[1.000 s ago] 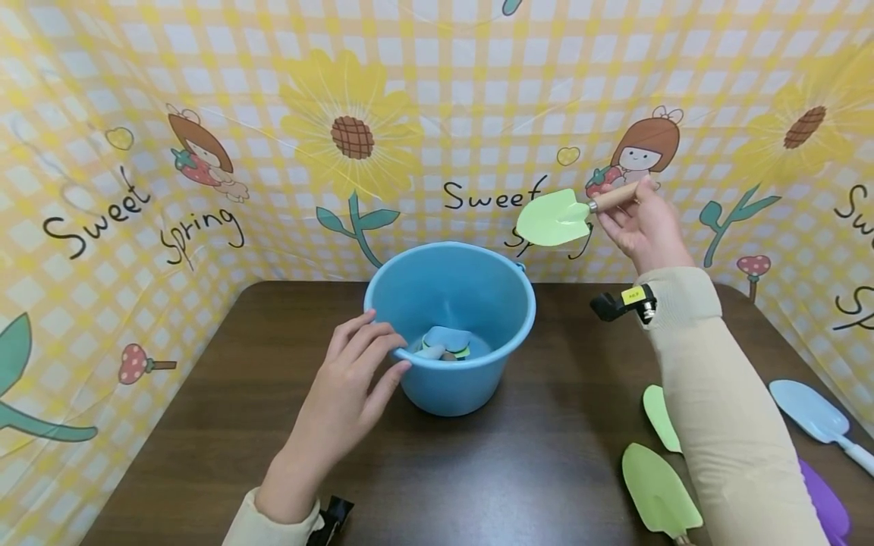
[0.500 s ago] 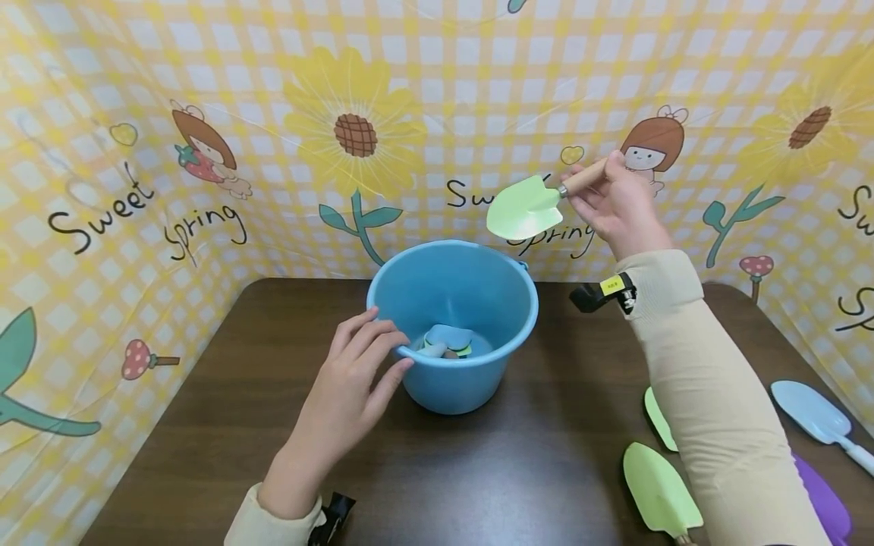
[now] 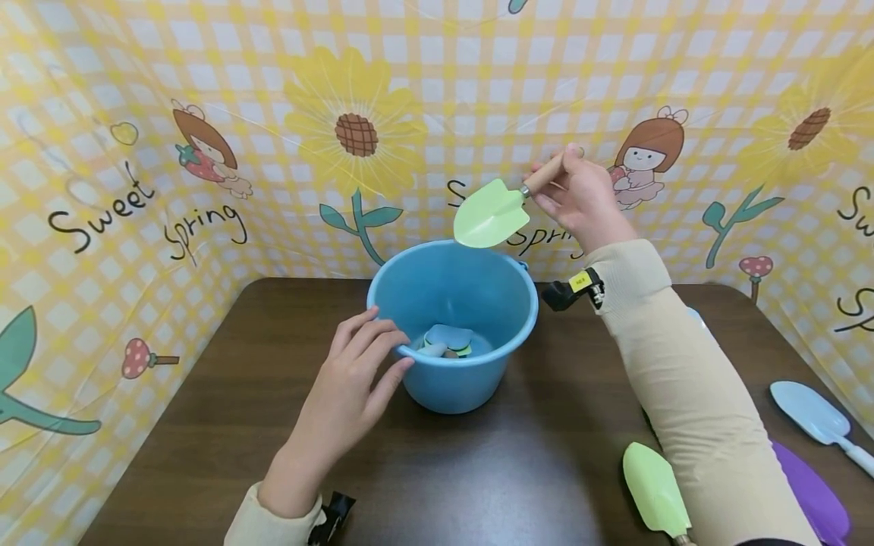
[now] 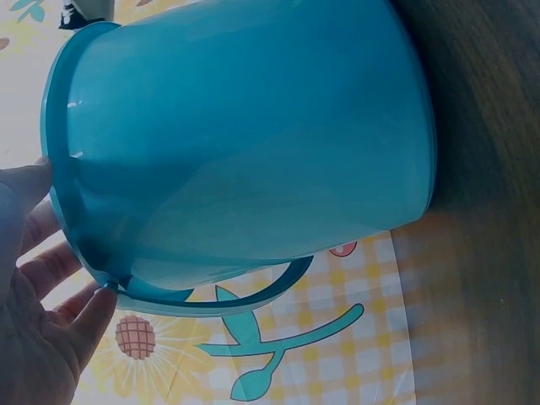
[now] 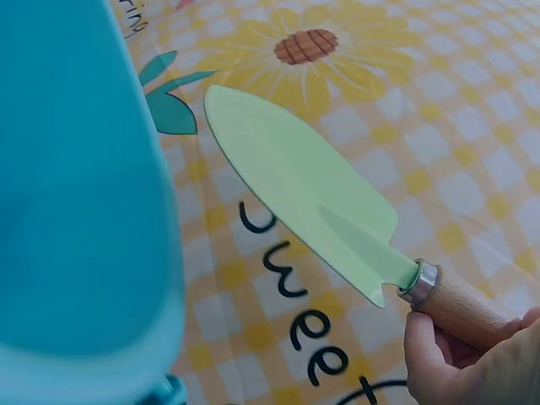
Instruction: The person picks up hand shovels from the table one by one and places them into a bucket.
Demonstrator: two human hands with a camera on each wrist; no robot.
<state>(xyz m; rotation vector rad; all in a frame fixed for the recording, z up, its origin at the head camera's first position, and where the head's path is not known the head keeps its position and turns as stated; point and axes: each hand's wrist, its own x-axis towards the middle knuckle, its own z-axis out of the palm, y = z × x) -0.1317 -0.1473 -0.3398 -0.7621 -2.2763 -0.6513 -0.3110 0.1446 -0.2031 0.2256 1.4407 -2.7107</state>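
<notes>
A blue bucket stands upright on the dark wooden table. My left hand holds its near-left rim, fingers bent over the edge and thumb outside; the left wrist view shows the fingers at the rim and the bucket's handle hanging beside it. Up behind and right of the bucket, my right hand grips the wooden handle of a light green hand trowel. Its blade points left and overlaps the bucket's far rim in the head view. Inside the bucket lie blue and green pieces, partly hidden.
On the right of the table lie another green trowel, a light blue trowel and a purple one, partly covered by the right sleeve. A yellow checked cloth rises behind the table.
My right hand has carried the green trowel leftward, from right of the bucket to above its far rim, tilting the blade further down. The left hand keeps its hold on the rim.
</notes>
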